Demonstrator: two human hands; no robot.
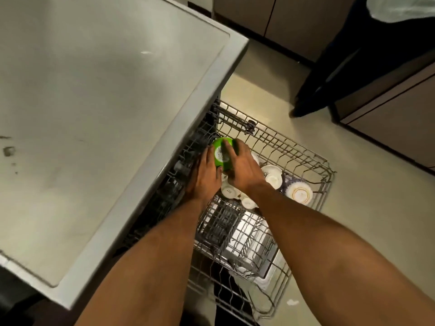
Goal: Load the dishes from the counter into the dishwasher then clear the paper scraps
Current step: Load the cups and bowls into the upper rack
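Both forearms reach up from six o'clock over the pulled-out dishwasher rack [303, 158] — the left hand [204, 175] and right hand [244, 168] clasp a green bowl [221, 152] between them, upside down, at the rack's ten-o'clock corner — with white cups [273, 176] beside it toward three o'clock.

**Dim kitchen, soft focus, wide-angle bend**

You are looking at dim, warm light. A pale sheen lies across the counter [94, 90], and the floor [259, 95] glows brightest beyond it. Deep shadow fills the lower left corner. Everything looks slightly soft, and straight edges bow outward.
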